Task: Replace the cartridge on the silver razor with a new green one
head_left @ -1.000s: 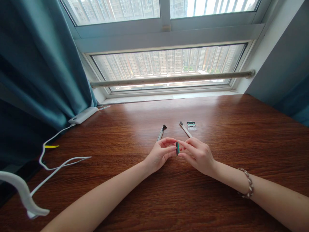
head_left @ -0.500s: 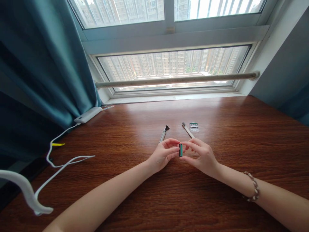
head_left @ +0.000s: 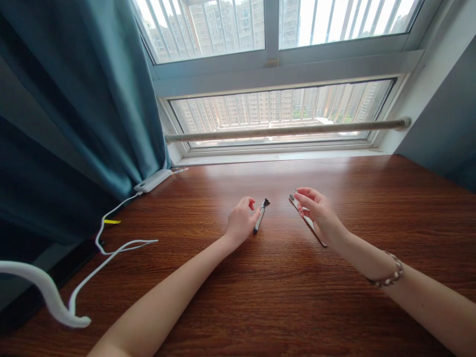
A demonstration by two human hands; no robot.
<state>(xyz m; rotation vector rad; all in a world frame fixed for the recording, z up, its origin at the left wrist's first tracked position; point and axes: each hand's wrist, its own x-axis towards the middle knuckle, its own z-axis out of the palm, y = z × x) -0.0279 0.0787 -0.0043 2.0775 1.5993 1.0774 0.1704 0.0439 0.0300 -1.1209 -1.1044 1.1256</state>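
Note:
My left hand point(head_left: 240, 221) rests on the wooden table point(head_left: 260, 297) with its fingers loosely curled and apart. Its fingertips touch the lower part of a razor handle point(head_left: 261, 215), which lies flat and has no blade head on it. My right hand point(head_left: 316, 210) hovers to the right, above a toothbrush point(head_left: 316, 233) that lies on the table. Its thumb and forefinger are drawn together at the tips near the brush's head. Whether they hold anything is hidden. The small green cartridge and the clear cartridge case are out of sight.
A white power bank point(head_left: 153, 180) lies at the back left by the teal curtain point(head_left: 74, 99). Its white cable point(head_left: 111, 248) loops over the table's left part. A thick white strap point(head_left: 40, 292) hangs at the near left. A rail point(head_left: 286, 130) runs along the window.
The hands have parted. My right hand went back and to the right, over the toothbrush, and the green cartridge is no longer seen. My left hand moved to the razor handle. The camera tilted up.

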